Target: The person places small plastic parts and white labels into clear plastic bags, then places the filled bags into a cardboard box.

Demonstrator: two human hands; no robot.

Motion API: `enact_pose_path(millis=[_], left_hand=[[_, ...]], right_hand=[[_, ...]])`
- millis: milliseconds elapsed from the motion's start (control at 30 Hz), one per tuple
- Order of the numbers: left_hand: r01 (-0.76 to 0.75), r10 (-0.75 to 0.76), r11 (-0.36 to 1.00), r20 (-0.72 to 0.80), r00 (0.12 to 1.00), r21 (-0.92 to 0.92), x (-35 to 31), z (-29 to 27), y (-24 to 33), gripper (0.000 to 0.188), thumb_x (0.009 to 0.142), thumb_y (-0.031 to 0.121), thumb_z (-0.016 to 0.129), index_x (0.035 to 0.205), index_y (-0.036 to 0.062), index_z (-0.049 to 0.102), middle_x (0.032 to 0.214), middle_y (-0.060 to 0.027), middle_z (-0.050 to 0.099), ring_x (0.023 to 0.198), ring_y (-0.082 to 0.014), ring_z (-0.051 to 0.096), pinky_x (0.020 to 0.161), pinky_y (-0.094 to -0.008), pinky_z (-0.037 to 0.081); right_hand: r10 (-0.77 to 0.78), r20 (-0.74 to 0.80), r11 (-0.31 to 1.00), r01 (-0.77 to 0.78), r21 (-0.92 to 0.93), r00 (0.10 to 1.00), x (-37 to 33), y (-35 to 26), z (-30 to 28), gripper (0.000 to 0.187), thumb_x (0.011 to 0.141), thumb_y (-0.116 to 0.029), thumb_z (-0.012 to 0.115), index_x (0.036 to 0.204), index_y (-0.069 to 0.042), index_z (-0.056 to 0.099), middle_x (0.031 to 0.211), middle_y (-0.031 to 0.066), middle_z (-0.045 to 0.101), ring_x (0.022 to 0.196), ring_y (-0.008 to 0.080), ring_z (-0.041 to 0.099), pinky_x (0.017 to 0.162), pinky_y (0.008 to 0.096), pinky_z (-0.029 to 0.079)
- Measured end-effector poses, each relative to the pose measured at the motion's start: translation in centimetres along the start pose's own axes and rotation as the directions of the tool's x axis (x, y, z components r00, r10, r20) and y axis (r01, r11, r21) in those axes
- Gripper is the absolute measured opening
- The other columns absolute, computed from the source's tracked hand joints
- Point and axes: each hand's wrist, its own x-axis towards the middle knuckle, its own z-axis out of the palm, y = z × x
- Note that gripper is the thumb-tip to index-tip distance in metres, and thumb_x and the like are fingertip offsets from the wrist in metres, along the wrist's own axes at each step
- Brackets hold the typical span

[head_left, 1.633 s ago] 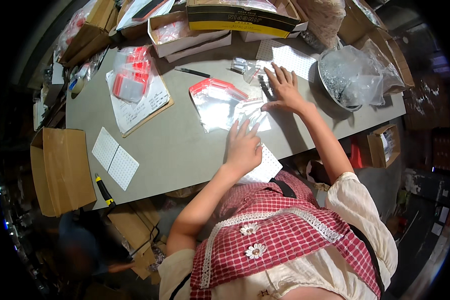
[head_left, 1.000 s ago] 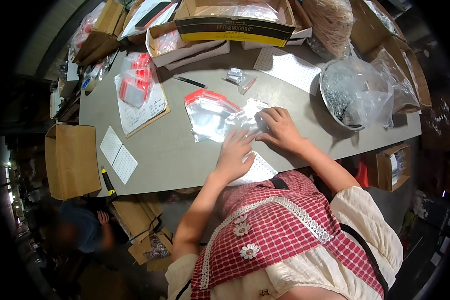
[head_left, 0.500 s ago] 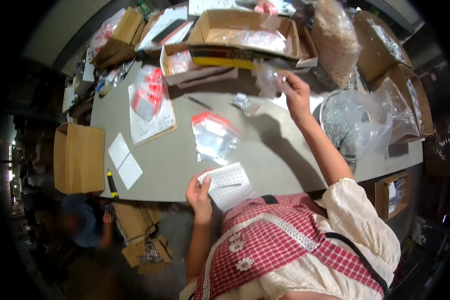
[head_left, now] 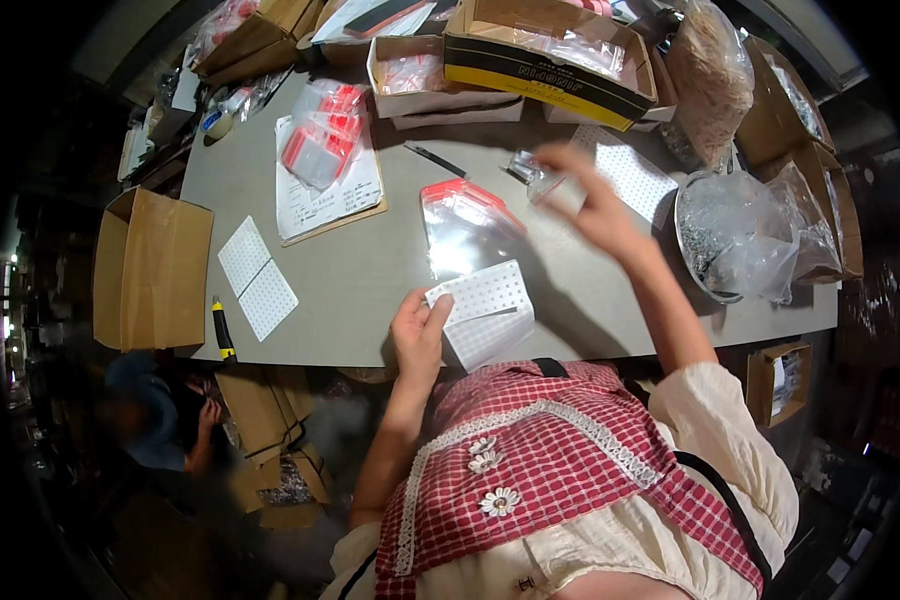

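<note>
a grey rectangular table (head_left: pixel 370 275) carries everything. near its front edge lies a white dotted card (head_left: pixel 485 310), with a clear plastic zip bag with a red strip (head_left: pixel 465 225) just behind it. to the left lie two white dotted sheets (head_left: pixel 257 277) and a yellow-and-black cutter (head_left: pixel 221 327) at the edge. further back a brown clipboard with white paper (head_left: pixel 335 195) bears small red-topped bags. a black pen (head_left: pixel 435 158) lies mid-table, open cardboard boxes (head_left: pixel 545 60) line the far side, and a round metal bowl (head_left: pixel 730 235) stands at the right.
</note>
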Motion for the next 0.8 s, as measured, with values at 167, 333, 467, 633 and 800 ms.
enact_pose_path(millis=[167, 333, 467, 633, 800], left_hand=[[0.035, -0.048, 0.990, 0.092, 0.995, 0.136, 0.9, -1.6, 0.5, 0.017, 0.100, 0.010, 0.066, 0.112, -0.0023, 0.061, 0.097, -0.0094, 0.073, 0.087, -0.0088, 0.066, 0.078, -0.0218, 0.049], [0.059, -0.090, 0.987, 0.209, 0.974, 0.148, 1.5, -3.2, 0.1, 0.013, 0.099, 0.011, 0.068, 0.101, 0.0004, 0.061, 0.088, -0.0065, 0.073, 0.079, -0.0054, 0.063, 0.071, -0.0196, 0.046], [0.036, -0.079, 0.982, 0.235, 0.969, 0.185, 2.2, -4.0, -1.0, 0.013, 0.098, 0.011, 0.070, 0.097, 0.0012, 0.061, 0.082, -0.0008, 0.069, 0.073, -0.0027, 0.058, 0.065, -0.0182, 0.042], [0.003, -0.106, 0.952, 0.321, 0.941, 0.305, 3.1, -4.7, 0.0, 0.012, 0.098, 0.010, 0.070, 0.093, 0.0022, 0.062, 0.078, 0.0038, 0.064, 0.070, -0.0004, 0.052, 0.062, -0.0174, 0.036], [0.050, -0.113, 0.968, 0.244, 0.963, 0.247, 3.9, -5.1, -0.6, 0.027, 0.096, 0.011, 0.071, 0.077, 0.0039, 0.054, 0.063, 0.0095, 0.050, 0.061, 0.0004, 0.037, 0.052, -0.0216, 0.028]], right_hand=[[0.466, 0.407, 0.771, -0.586, 0.249, 0.785, -6.1, -3.6, 5.8, 0.034, 0.087, -0.018, 0.080, 0.113, -0.001, 0.067, 0.102, 0.0081, 0.070, 0.094, 0.0162, 0.065, 0.082, 0.0314, 0.052], [0.580, 0.393, 0.562, -0.700, 0.441, 0.713, -9.2, -4.1, 7.1, 0.018, 0.089, -0.013, 0.076, 0.102, -0.003, 0.068, 0.079, -0.0001, 0.066, 0.071, 0.0076, 0.060, 0.065, 0.0252, 0.048], [0.573, 0.167, 0.739, -0.594, 0.318, 0.802, -10.7, -4.8, 7.4, 0.018, 0.088, -0.012, 0.075, 0.101, -0.003, 0.067, 0.081, 0.0019, 0.066, 0.076, 0.0094, 0.062, 0.068, 0.0278, 0.049], [0.540, 0.090, 0.840, -0.542, 0.001, 0.837, -11.0, -7.5, 6.9, 0.020, 0.088, -0.010, 0.073, 0.105, -0.002, 0.065, 0.094, 0.0076, 0.068, 0.086, 0.0178, 0.065, 0.078, 0.0313, 0.052], [0.205, -0.159, 0.953, -0.234, -0.192, 0.966, -11.2, -6.9, 9.5, 0.016, 0.084, -0.009, 0.072, 0.098, -0.003, 0.066, 0.095, 0.0128, 0.067, 0.082, 0.0278, 0.066, 0.076, 0.0377, 0.052]])
